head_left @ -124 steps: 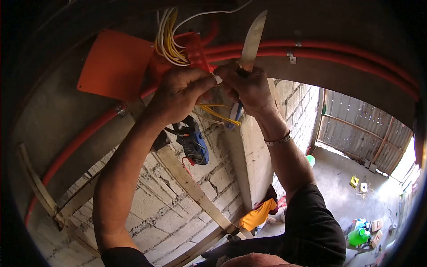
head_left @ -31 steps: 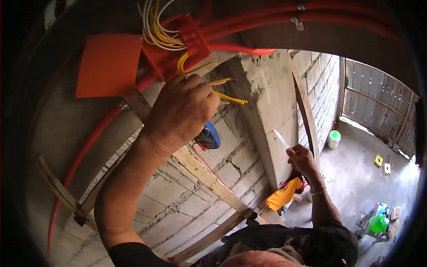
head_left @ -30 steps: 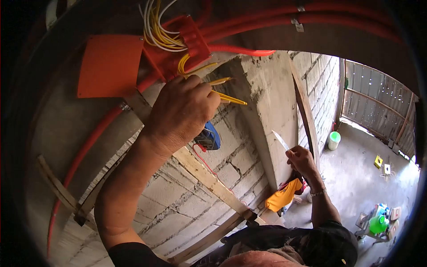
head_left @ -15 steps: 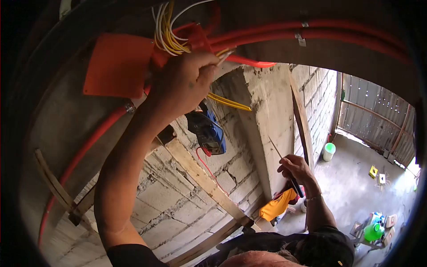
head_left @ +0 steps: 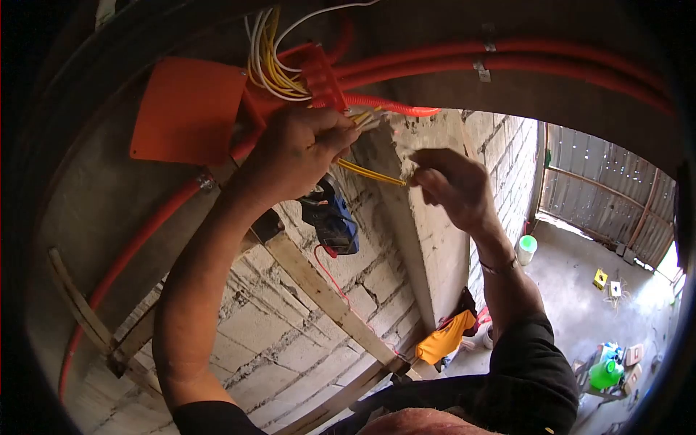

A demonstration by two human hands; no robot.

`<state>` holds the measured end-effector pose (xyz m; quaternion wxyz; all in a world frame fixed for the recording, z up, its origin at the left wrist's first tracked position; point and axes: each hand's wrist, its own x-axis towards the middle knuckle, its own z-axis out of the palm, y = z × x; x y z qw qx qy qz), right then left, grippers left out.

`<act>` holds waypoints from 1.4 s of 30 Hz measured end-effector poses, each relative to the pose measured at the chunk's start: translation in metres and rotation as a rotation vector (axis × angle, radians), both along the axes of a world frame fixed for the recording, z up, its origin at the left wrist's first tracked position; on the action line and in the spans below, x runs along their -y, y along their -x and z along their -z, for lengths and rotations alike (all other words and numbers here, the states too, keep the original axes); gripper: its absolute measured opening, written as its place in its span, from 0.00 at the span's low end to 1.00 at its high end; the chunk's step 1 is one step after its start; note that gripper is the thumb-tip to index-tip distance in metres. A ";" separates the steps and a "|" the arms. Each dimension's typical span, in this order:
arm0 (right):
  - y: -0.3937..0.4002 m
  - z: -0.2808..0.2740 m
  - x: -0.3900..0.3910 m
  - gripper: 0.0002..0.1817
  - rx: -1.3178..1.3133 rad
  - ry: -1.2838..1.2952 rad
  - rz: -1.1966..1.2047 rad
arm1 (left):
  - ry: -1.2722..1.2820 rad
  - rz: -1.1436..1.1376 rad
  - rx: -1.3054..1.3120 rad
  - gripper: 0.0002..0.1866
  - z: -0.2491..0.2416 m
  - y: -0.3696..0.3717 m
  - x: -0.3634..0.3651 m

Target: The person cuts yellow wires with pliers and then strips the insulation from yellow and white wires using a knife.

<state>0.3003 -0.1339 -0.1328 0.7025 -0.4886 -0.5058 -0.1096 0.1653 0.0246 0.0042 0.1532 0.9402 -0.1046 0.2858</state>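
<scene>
My left hand (head_left: pixel 301 148) is raised to the orange junction box (head_left: pixel 322 76), closed around wires whose white and yellow ends (head_left: pixel 368 117) poke out past thumb and forefinger. Below it, a doubled yellow wire (head_left: pixel 370 172) stretches right. Its tip is close to my right hand (head_left: pixel 457 190), which is lifted with bent fingers and a gap between thumb and forefinger. I see nothing held in it. A coil of white and yellow wires (head_left: pixel 275 65) hangs at the box. Beneath my left hand is a blue and black meter (head_left: pixel 339 225) with a red lead.
An orange cover plate (head_left: pixel 188 109) is left of the box. Red conduits (head_left: pixel 565 65) run overhead. Wooden beams (head_left: pixel 319 286) cross before the block wall (head_left: pixel 275 326), with a concrete column (head_left: pixel 435 239) beside it. Far below are a bucket (head_left: pixel 527 246), an orange cloth (head_left: pixel 446 339) and a green container (head_left: pixel 605 373).
My right hand has risen toward the yellow wire's end, and the thin tool it held is no longer visible. My left hand has shifted slightly down and left, still gripping wires.
</scene>
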 end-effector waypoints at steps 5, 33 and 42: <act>0.012 -0.042 -0.028 0.12 0.215 -0.022 0.144 | 0.112 0.134 0.004 0.07 0.003 -0.005 -0.012; 0.002 -0.035 -0.055 0.15 0.259 -0.094 0.130 | 0.192 0.148 -0.064 0.11 0.010 -0.002 -0.020; 0.011 -0.030 -0.051 0.13 0.120 -0.044 0.177 | 0.156 0.025 -0.143 0.13 0.003 0.000 -0.027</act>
